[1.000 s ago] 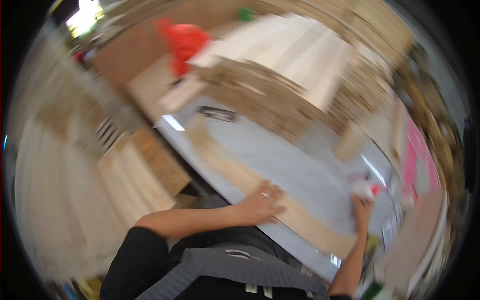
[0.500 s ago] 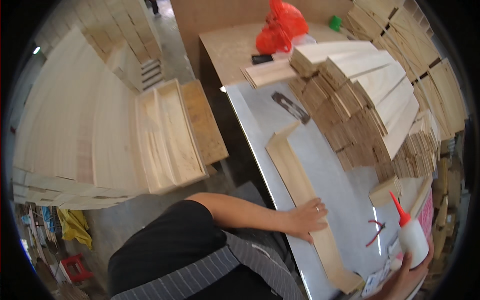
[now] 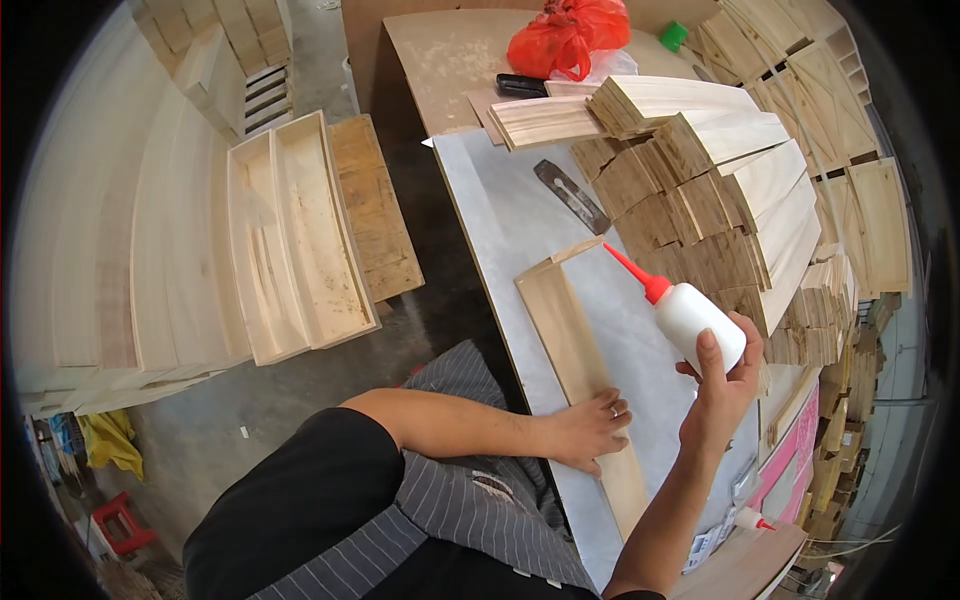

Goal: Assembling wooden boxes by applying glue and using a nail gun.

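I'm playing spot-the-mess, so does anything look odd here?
Yes, a little. The wooden box on the left has dark specks inside, so it looks dirty. The board stack has uneven ends. I see no spill from the bottle in the right hand.

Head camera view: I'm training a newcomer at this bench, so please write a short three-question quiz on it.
1. Multiple choice: the right hand holds a white plastic bottle. In the picture, its red pointed nozzle aims: A, straight down; B, up and left; C, right.
2. True or false: the left hand rests on the long, pale wooden board.
3. Fill in: to the right of the crumpled red plastic bag is a small item coloured ____.

Key: 1, B; 2, true; 3, green.
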`<state>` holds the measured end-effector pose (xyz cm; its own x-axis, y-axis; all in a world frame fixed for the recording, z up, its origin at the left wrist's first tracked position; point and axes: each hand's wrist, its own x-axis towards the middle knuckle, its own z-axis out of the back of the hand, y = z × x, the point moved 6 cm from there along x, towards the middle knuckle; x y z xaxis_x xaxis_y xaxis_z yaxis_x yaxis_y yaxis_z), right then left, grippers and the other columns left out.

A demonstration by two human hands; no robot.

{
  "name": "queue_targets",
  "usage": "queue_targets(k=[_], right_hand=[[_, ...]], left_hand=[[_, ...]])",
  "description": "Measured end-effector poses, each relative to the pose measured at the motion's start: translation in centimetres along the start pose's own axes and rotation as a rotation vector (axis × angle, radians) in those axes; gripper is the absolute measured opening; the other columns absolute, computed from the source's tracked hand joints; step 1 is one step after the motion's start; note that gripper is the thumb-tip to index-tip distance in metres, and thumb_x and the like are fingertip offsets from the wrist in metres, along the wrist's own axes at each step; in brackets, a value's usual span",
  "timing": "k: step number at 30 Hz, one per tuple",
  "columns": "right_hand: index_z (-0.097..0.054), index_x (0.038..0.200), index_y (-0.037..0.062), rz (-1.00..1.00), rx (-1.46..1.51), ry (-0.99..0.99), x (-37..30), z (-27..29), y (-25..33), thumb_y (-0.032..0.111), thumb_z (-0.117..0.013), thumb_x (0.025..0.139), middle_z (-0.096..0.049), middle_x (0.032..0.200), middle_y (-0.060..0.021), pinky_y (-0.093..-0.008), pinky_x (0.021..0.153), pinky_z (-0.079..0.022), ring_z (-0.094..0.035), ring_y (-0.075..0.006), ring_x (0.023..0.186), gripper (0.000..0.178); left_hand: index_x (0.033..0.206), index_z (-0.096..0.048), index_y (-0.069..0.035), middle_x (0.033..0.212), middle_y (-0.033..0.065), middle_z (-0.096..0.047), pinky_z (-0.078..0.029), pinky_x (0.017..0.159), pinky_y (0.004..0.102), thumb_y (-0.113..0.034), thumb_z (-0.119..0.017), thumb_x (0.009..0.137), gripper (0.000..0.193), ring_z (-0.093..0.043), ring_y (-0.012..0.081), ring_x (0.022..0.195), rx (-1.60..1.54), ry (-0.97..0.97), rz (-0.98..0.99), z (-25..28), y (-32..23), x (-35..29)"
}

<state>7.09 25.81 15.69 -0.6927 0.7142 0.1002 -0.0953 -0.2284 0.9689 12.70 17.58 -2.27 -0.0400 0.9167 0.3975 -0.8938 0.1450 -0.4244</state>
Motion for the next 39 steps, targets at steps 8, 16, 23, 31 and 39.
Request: queue_targets(k=[8, 16, 23, 31, 39], right_hand=[[-0.057, 0.127, 0.0081, 0.077, -0.08, 0.005, 1.0, -0.4, -0.8, 0.031, -0.082, 0.087, -0.063, 0.116, -0.0058, -0.0308, 0.07, -0.057, -0.066, -0.019, 0.1, 0.052], [-0.058, 0.124, 0.0084, 0.084, -0.086, 0.01, 1.3, -0.9, -1.0, 0.032, -0.083, 0.086, -0.063, 0.114, -0.0044, -0.0301, 0.07, -0.057, -0.065, -0.0172, 0.099, 0.051], [-0.058, 0.121, 0.0057, 0.05, -0.042, 0.013, 1.2, -0.7, -1.0, 0.027, -0.086, 0.084, -0.064, 0.107, -0.0064, -0.0282, 0.065, -0.057, -0.067, -0.0165, 0.091, 0.051], [-0.06, 0.12, 0.0068, 0.066, -0.07, 0.066, 0.1, -1.5, -0.8, 0.03, -0.083, 0.087, -0.065, 0.107, -0.0056, -0.0283, 0.065, -0.055, -0.065, -0.0157, 0.091, 0.046], [-0.059, 0.121, 0.0066, 0.093, -0.077, 0.142, -0.7, -1.8, -0.8, 0.03, -0.083, 0.086, -0.065, 0.107, -0.0049, -0.028, 0.065, -0.055, -0.065, -0.0153, 0.091, 0.049]], left_hand=[[0.119, -0.068, -0.011, 0.126, 0.0183, -0.056, -0.024, 0.114, 0.0569, -0.065, -0.068, 0.075, 0.069, -0.044, 0.0374, 0.127, 0.044, -0.034, -0.003, -0.1, 0.0, 0.2], [0.119, -0.068, -0.01, 0.126, 0.0186, -0.056, -0.024, 0.113, 0.0578, -0.064, -0.068, 0.076, 0.069, -0.044, 0.0378, 0.127, 0.044, -0.038, -0.003, -0.1, 0.2, 0.0], [0.119, -0.068, -0.011, 0.123, 0.0176, -0.056, -0.025, 0.113, 0.0573, -0.063, -0.07, 0.075, 0.069, -0.044, 0.0373, 0.126, 0.047, -0.048, -0.006, 0.0, 0.1, 0.0], [0.117, -0.069, -0.011, 0.12, 0.0145, -0.055, -0.025, 0.113, 0.0561, -0.061, -0.072, 0.073, 0.067, -0.042, 0.0356, 0.125, 0.034, -0.056, -0.001, 0.3, 0.1, 0.0], [0.119, -0.07, -0.011, 0.122, 0.0149, -0.054, -0.023, 0.114, 0.0562, -0.06, -0.073, 0.072, 0.068, -0.041, 0.0359, 0.126, -0.012, -0.123, -0.025, 0.2, 0.0, 0.0]])
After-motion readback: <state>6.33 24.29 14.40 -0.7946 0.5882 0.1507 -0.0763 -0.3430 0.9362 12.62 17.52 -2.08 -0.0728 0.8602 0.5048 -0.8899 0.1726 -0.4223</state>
